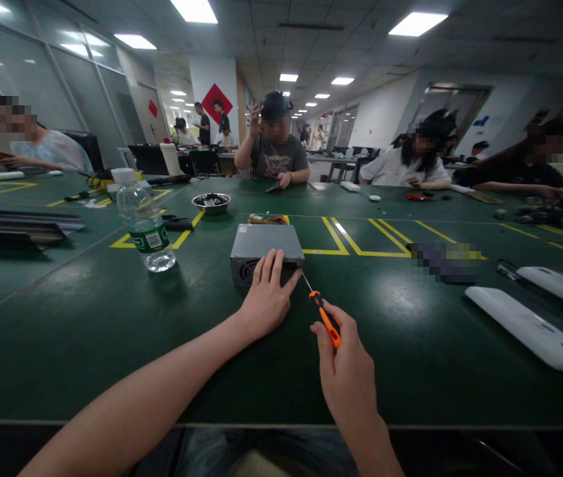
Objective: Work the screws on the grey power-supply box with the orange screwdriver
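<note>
A grey computer power supply [269,242] lies on the green table, its fan grille facing me and a bundle of coloured wires [266,219] at its back. Against its near side and top edge rests my left hand [267,298], fingers stretched out and spread. My right hand [346,358] grips an orange and black screwdriver [328,321] by the handle. The screwdriver's thin shaft slants up to the lower right corner of the power supply, close by my left index finger. Whether the tip sits in a screw is too small to tell.
A water bottle [146,222] stands at left, with a metal bowl [210,203] of dark small parts behind it. Long dark panels [8,228] lie far left. White casings [530,324] lie at right. Several people sit around the table, one person [276,146] directly opposite.
</note>
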A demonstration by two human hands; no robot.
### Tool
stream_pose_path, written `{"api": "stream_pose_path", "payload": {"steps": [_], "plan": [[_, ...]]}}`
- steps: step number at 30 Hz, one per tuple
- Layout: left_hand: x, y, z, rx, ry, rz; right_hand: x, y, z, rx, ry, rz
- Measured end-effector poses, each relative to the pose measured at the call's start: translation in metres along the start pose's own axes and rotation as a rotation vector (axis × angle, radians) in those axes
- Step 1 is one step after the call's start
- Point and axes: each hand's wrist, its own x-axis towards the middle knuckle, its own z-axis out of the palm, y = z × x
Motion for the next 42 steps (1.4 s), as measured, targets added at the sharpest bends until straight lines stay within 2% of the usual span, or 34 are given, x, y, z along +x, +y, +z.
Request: {"api": "stream_pose_path", "payload": {"steps": [8,13,20,27,42], "plan": [[-0.001,0.001,0.002,0.071,-0.027,0.007,0.002,-0.005,0.002,-0.011,0.011,-0.179],[-0.001,0.001,0.003,0.097,-0.033,0.007,0.003,-0.003,0.003,-0.051,0.065,-0.129],[-0.001,0.001,0.003,0.122,-0.034,0.013,0.000,-0.001,0.003,0.062,0.043,-0.125],[-0.002,-0.001,0.002,0.099,-0.037,0.009,-0.006,0.001,0.001,0.111,0.108,-0.092],[-0.001,-0.007,-0.011,-0.019,-0.037,-0.025,-0.002,-0.004,0.000,0.116,0.026,-0.139]]}}
